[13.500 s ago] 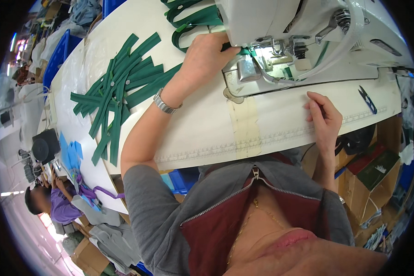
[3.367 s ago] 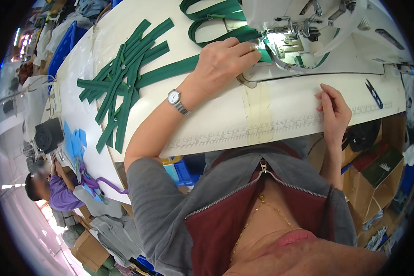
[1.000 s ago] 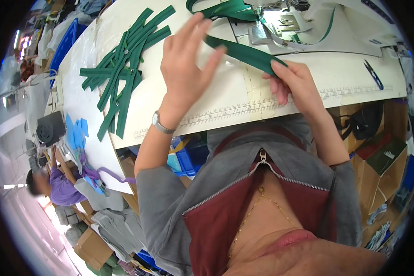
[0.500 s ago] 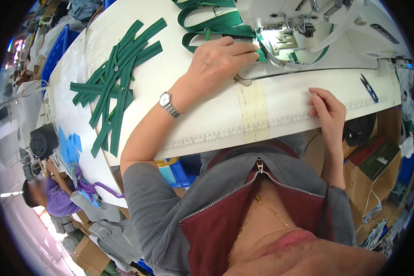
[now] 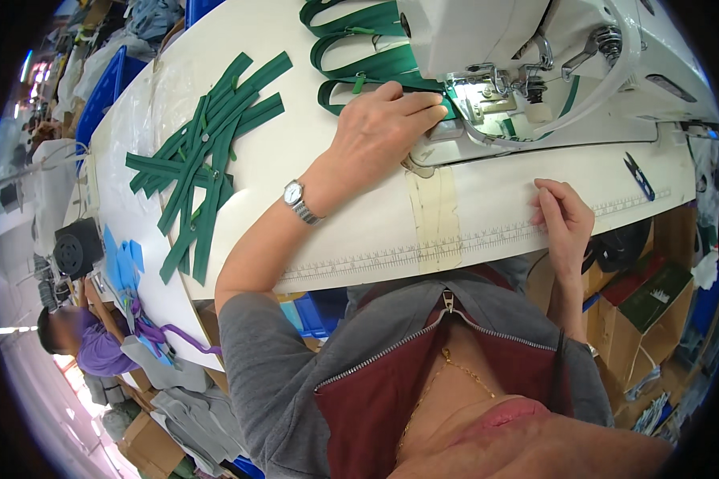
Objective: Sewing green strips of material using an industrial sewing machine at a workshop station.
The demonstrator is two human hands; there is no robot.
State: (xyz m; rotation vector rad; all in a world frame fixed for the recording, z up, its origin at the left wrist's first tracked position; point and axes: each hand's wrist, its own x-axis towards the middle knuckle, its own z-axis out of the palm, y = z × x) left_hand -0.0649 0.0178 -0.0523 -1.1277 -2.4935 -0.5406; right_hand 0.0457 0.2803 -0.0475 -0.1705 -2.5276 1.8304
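My left hand (image 5: 382, 128) is closed on green zipper tape (image 5: 447, 102), pressing it at the metal sewing plate, left of the presser foot (image 5: 491, 92) of a white sewing machine (image 5: 443, 40). Several linked zipper strips (image 5: 351, 60) lie in loops behind my fingers. A pile of loose green zippers (image 5: 192, 160) with small pullers lies left of my forearm. My right hand (image 5: 562, 211) is at the table's front, above a printed ruler (image 5: 487, 238), fingers loosely curled and apart with nothing in them. Small thread snips (image 5: 639, 177) lie to its right.
At lower left a co-worker in purple (image 5: 104, 343) works at another table holding blue pieces (image 5: 124, 263) and purple tape (image 5: 172, 331). A blue bin (image 5: 112, 80) stands beyond the far left edge. Cardboard boxes (image 5: 639, 319) are under the table at the right.
A second ago my right hand held a green strip and my left was raised, spread. Now the right has released it and moved down-right; the left grips the tape at the machine.
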